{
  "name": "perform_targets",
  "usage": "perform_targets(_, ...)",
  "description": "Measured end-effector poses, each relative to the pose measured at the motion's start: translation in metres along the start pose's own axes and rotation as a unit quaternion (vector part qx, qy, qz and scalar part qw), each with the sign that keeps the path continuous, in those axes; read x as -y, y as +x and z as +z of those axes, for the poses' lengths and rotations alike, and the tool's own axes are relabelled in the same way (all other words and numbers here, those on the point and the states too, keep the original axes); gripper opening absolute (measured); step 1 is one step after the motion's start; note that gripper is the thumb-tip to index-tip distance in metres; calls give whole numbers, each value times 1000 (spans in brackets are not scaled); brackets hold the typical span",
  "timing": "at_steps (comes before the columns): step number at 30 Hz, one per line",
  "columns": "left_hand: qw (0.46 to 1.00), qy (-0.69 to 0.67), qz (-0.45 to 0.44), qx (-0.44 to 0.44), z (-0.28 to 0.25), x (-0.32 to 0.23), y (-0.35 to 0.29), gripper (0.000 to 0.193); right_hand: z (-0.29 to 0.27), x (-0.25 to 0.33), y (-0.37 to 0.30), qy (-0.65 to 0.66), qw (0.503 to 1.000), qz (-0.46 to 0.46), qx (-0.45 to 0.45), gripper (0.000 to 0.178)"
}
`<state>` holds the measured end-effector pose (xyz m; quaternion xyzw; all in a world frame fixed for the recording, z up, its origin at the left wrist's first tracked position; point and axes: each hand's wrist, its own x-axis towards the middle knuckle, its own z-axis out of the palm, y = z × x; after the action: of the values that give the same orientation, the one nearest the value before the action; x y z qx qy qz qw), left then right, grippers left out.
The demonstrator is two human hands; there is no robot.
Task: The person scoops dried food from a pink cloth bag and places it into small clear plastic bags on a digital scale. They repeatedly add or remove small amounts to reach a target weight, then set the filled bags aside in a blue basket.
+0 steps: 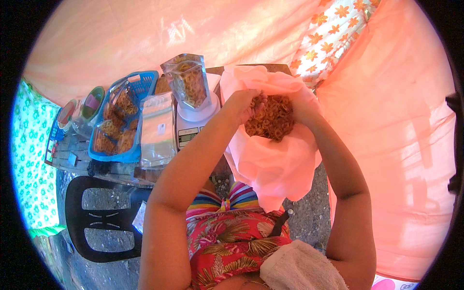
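Brown, curled fried snack pieces (270,121) lie in a heap inside a pink cloth lining (278,159). At the heap's left edge, my left hand (249,104) is curled, with a few snack pieces at its fingers. My right hand (303,110) rests against the heap's right side by the cloth; its fingertips are hidden. To the left, a clear stand-up pouch (189,82) partly filled with similar pieces stands upright on a white kitchen scale (191,131).
Left of the scale lies a stack of flat empty pouches (158,128). Beyond it, a blue basket (101,154) holds several filled bags. Tubs with green (93,102) and red lids stand farther left. A black plastic chair (79,227) is below the table's edge (77,164).
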<state>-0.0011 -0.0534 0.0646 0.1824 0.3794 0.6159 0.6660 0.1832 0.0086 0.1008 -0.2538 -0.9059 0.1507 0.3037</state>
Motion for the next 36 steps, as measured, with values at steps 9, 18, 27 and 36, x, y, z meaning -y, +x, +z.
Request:
perform_targets(9,1000,8,-10,-1,-8,1,7,10,-20,-4,1,-15,998,-8,67,23)
perform_targets(18,999,11,-33,9,-1,3,7,13,6,-24,0,-199,979,40,14,26)
perform_targets(27,1000,-7,-12,16,-5,6,5,16,-10,18,-3,75,980,181,-19,25)
perform_targets(36,997,37,-39,59,0,25,17,18,-25,-18,25,41,961,173,212,11)
